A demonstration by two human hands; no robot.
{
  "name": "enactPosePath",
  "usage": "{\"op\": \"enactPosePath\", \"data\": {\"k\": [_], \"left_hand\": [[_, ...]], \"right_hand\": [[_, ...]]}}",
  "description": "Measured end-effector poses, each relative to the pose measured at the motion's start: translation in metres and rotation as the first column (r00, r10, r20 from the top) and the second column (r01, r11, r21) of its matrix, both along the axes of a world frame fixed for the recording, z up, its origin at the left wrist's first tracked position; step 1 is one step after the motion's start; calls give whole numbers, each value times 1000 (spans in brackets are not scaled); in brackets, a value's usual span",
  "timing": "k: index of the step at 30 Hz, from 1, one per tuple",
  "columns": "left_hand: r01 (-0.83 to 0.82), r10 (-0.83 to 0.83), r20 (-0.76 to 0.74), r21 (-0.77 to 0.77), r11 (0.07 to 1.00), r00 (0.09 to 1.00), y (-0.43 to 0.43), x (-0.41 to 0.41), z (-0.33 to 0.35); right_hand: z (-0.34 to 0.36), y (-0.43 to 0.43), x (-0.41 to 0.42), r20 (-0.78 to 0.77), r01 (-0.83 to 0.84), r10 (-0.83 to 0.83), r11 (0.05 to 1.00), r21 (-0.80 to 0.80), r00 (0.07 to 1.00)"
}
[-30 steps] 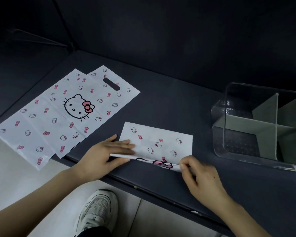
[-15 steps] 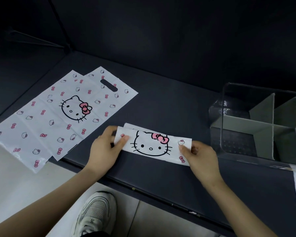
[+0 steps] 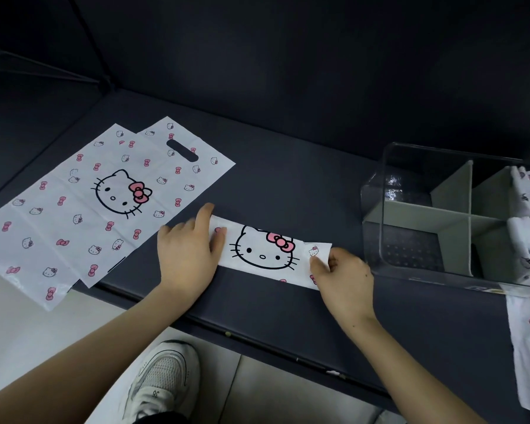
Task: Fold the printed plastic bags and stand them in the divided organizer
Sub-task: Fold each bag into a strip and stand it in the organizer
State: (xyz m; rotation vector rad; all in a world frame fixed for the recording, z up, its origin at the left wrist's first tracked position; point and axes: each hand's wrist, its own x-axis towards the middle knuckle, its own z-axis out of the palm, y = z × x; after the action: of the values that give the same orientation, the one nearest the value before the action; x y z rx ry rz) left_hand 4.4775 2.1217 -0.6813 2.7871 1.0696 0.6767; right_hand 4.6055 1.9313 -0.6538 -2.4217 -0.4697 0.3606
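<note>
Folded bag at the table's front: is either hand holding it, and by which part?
The right hand pinches the folded bag at its right end; the left hand lies flat on its left end, pressing, not gripping.

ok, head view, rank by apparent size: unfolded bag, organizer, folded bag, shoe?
1. unfolded bag
2. organizer, cropped at the right edge
3. folded bag and shoe: look alike, unranked; shoe is farther, partly cropped
</note>
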Motion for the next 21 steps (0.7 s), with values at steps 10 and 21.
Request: {"op": "enactPosePath", "data": {"k": [10,21], "left_hand": [[392,-410,-134,-142,909,902,-30,4,-10],[337,-393,-310,-220,916,866,-31,6,-9]], "right_hand": [[-6,1,3,2,-25,25,1000,-11,1000],[-6,11,-12,543,-288,420,905,-313,727]]}}
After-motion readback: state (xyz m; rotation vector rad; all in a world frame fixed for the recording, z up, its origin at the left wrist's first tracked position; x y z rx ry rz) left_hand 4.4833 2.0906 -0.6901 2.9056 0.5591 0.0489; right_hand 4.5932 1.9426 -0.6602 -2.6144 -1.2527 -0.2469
